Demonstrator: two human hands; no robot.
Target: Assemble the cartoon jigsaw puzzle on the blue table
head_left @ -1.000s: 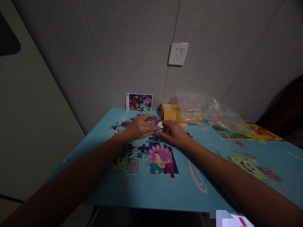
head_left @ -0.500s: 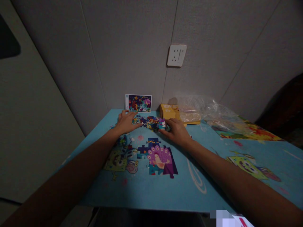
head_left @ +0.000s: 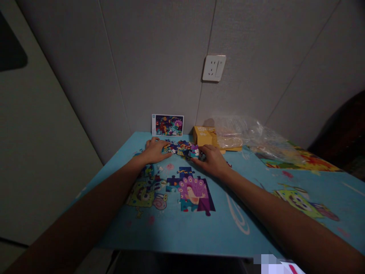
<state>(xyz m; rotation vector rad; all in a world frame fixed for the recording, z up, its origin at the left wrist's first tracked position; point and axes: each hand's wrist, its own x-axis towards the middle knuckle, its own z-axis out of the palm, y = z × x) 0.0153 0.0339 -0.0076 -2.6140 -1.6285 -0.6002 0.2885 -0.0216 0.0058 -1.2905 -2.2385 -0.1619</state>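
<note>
My right hand (head_left: 211, 160) pinches a puzzle piece (head_left: 194, 151) with purple, white and teal on it, held up over the table. My left hand (head_left: 155, 150) rests palm down at the left end of a heap of loose puzzle pieces (head_left: 182, 146), thumb apart from the fingers, with nothing visible in its grasp. Nearer to me lies a joined section of puzzle (head_left: 194, 194) showing a pink peacock, with a few blue pieces attached at its upper left. More loose pieces lie partly hidden by my left arm.
A small picture card (head_left: 168, 125) leans on the wall behind the heap. To its right are a yellow box (head_left: 203, 135) and a crumpled clear plastic bag (head_left: 230, 131). A colourful sheet (head_left: 302, 158) lies far right. The blue tablecloth (head_left: 171, 232) carries printed cartoon figures.
My left hand has let go of the puzzle piece and moved left to the loose heap, shifting slightly there. My right hand stays in place with the piece.
</note>
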